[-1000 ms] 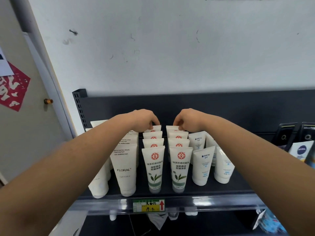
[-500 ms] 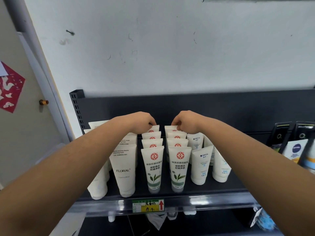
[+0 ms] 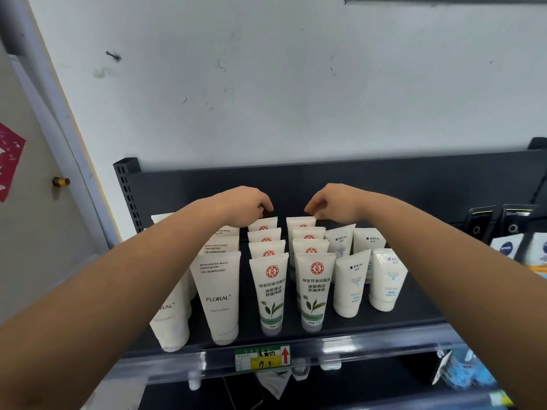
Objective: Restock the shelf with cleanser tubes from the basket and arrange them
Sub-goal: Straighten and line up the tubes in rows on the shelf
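The shelf [image 3: 420, 316] looks full; left hand [image 3: 247, 206] and right hand [image 3: 333, 204] curl over the rearmost tubes [image 3: 299, 222] beneath them, grip unclear, so only straightening seems left.

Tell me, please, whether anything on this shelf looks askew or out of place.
The front right blue-label tube looks turned off square, its top edge slanting, unlike its neighbour. The two green-tea rows stand straight.

This is a shop: a dark metal shelf [image 3: 414, 179] holds neat rows of cleanser tubes [image 3: 270, 294] facing outward, with a handwritten price tag [image 3: 262, 357] clipped on its front rail.
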